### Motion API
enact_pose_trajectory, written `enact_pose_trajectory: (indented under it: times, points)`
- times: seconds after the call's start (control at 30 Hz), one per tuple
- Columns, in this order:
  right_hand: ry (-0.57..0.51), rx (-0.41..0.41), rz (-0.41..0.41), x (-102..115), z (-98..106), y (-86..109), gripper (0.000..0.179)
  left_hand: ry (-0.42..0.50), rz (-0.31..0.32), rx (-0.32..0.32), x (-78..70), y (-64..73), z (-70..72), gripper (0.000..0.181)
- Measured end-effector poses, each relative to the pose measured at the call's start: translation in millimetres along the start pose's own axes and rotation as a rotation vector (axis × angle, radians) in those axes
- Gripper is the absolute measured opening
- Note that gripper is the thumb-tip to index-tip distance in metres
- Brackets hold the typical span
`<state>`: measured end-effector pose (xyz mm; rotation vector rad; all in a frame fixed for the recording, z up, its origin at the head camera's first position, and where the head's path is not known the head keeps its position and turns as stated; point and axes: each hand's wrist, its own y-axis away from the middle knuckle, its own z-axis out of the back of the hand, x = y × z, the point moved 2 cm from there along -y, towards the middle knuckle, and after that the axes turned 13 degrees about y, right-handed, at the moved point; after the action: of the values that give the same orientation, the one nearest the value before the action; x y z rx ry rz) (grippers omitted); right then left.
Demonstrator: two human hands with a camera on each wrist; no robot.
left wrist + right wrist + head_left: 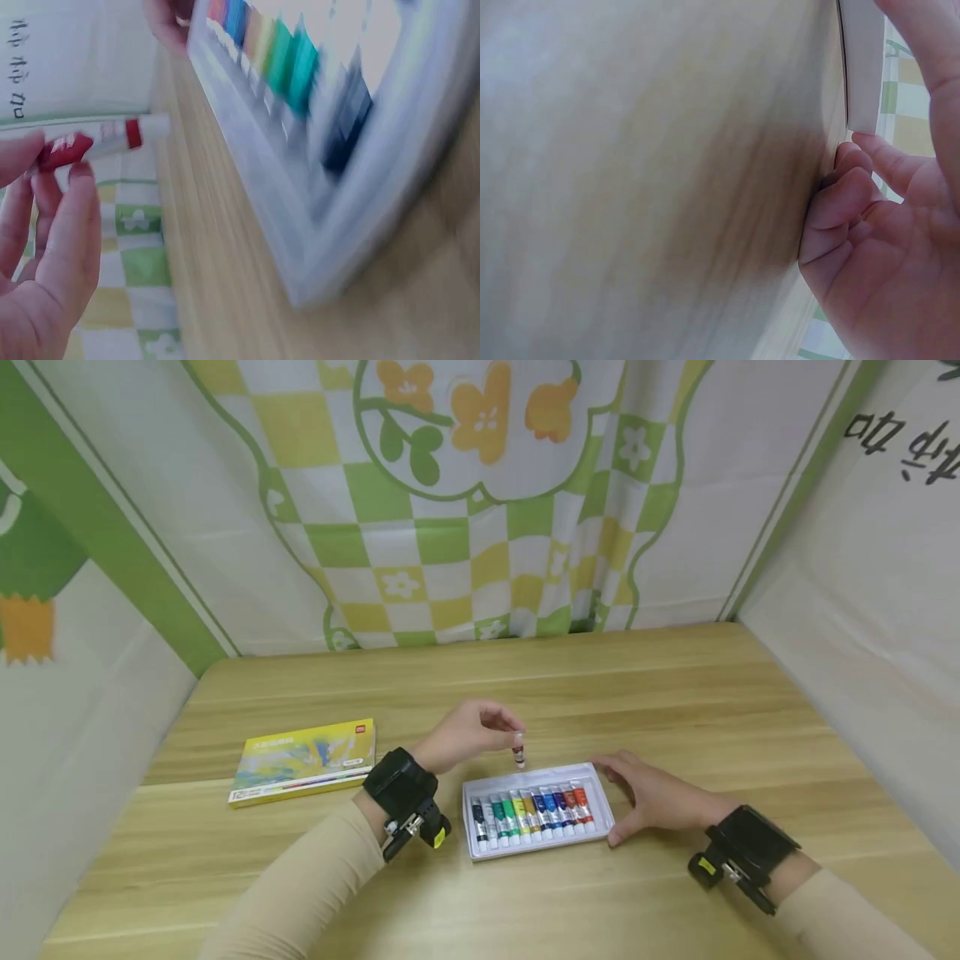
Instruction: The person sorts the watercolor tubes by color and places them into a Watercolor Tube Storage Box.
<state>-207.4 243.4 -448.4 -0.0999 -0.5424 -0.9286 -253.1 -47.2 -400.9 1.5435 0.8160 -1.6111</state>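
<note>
My left hand (474, 731) pinches a small paint tube (518, 750) between thumb and fingertips, above the back edge of a white tray (537, 848). In the left wrist view the tube (112, 140) shows a dark red label, a red band and a white end. Several paint tubes (545, 810) lie side by side in the tray, from black through green, yellow and blue to red. My right hand (651, 789) holds the tray's right end, forefinger at the back corner and thumb at the front corner. Its other fingers (840, 199) are curled against the tabletop.
A flat yellow box (303, 762) with a painted pattern lies on the wooden table (375, 893), left of the tray. Behind the table hangs a green and yellow checked curtain (450, 543). White cloth walls (862, 610) stand on both sides.
</note>
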Motion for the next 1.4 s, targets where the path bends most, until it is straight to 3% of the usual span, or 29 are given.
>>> enact_pose_trajectory:
  times: [0.17,0.3,0.43,0.63,0.77,0.97,1.4]
  points:
    - [0.02,0.002,0.002,1.2,0.5,-2.0,0.112,0.329,0.061,-0.057,3.3,-0.1,-7.7,0.024]
    - [0.018,0.005,0.0,0.5,0.6,-1.3,0.112,0.426,0.105,-0.061,7.6,-1.2,-18.7,0.021]
    - [0.02,0.0,-0.004,-1.5,1.4,-1.3,0.111,0.433,0.119,-0.048,9.4,-4.9,-31.1,0.025]
    - [0.014,0.01,-0.005,-2.0,0.6,-1.2,0.11,0.435,0.149,-0.097,10.7,-9.6,-53.0,0.03]
    - [-0.011,0.012,0.002,-2.1,0.1,-0.3,0.109,0.44,0.176,-0.095,10.3,-12.3,-68.8,0.03]
    - [-0.001,-0.014,0.026,-3.1,1.4,0.1,0.111,0.392,0.197,-0.089,11.9,-17.5,-86.5,0.027]
    - [0.021,-0.018,0.036,-2.8,1.0,-0.6,0.111,0.31,0.199,-0.11,21.8,-20.6,-104.9,0.02]
